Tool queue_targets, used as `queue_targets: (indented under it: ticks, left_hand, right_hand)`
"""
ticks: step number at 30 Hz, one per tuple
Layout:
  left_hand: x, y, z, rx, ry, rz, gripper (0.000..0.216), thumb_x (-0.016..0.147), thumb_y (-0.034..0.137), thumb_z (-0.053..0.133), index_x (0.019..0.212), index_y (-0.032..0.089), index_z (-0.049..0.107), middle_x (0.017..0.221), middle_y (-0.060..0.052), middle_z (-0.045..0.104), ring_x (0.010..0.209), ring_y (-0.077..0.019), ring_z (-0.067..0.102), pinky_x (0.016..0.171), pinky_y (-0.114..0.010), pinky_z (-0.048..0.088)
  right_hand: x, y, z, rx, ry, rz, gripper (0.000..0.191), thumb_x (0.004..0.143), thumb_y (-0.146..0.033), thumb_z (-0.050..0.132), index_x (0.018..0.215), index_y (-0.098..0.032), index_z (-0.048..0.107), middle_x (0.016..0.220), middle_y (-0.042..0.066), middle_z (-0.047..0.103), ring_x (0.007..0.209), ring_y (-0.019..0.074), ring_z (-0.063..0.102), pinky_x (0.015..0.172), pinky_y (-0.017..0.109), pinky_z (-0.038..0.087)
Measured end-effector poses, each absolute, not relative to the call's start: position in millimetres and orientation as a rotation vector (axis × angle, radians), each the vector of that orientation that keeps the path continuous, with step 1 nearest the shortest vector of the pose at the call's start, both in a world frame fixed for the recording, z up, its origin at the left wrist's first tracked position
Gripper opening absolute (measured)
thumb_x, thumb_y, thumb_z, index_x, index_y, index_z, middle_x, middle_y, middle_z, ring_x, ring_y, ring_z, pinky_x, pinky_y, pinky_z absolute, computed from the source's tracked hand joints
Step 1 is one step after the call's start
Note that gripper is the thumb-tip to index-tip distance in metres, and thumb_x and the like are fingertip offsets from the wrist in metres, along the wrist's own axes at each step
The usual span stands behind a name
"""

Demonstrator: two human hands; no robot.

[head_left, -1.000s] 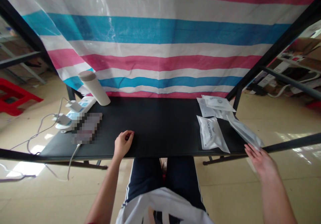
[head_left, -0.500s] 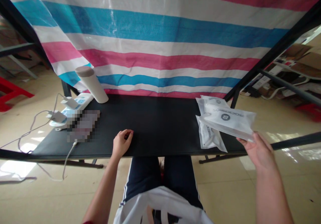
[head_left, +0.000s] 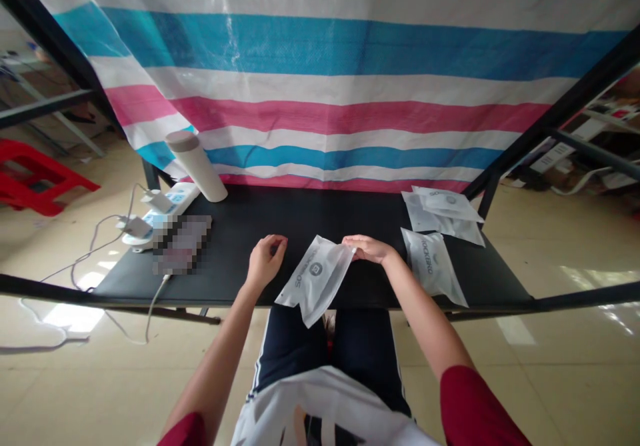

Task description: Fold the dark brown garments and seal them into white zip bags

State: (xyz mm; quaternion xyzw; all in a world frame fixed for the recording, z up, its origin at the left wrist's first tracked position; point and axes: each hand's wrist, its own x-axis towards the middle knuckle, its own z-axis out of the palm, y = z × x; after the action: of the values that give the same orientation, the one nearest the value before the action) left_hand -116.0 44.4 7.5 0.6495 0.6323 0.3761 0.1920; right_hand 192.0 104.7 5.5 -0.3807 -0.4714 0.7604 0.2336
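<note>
Fingers narrow, the right hand (head_left: pixel 367 249) pinches the white bag (head_left: pixel 316 279) at its edge; it slants leftward from those fingertips, near the left hand (head_left: pixel 266 261), loosely curled, its opening unclear

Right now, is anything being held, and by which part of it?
The right hand holds a white printed pouch by its upper right corner; nothing shows held in the left hand.

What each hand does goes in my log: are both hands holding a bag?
No, only the right hand holds a white bag; the left hand touches none.
</note>
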Motion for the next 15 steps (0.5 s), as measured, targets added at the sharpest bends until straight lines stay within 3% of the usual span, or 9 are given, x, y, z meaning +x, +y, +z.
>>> queue_targets:
  ticks: [4,8,15]
  left_hand:
    - [-58.7,70.2,36.7,2.082,1.524,1.048,0.028,0.094,0.034,0.046,0.107,0.019,0.066,0.105,-0.007,0.069,0.098,-0.0201,0.063,0.088,-0.033,0.050]
    - [-7.2,96.1,35.3,2.282,1.310,0.754,0.031,0.094,0.025,0.044,0.121,0.017,0.057,0.116,-0.010,0.065,0.109,-0.0214,0.061,0.095,-0.034,0.048]
    - [3.9,113.6,4.5,2.234,1.325,0.330,0.031,0.097,0.028,0.039,0.113,0.020,0.064,0.098,-0.008,0.072,0.090,-0.0221,0.069,0.081,-0.032,0.051]
  right_hand:
    - [172.7,123.4,-10.9,-1.000,-1.241,2.091,0.037,0.070,-0.047,0.078,0.082,-0.015,0.063,0.073,0.000,0.065,0.067,0.0139,0.063,0.067,0.029,0.055]
    - [167.6,124.3,-21.2,-1.096,-1.226,1.928,0.035,0.073,-0.048,0.074,0.086,-0.016,0.064,0.078,0.001,0.067,0.068,0.0121,0.062,0.063,0.024,0.052]
    - [198.8,109.3,-21.0,-1.247,-1.176,1.772,0.022,0.081,-0.036,0.070,0.094,-0.020,0.060,0.087,0.003,0.072,0.071,0.0143,0.069,0.066,0.026,0.057]
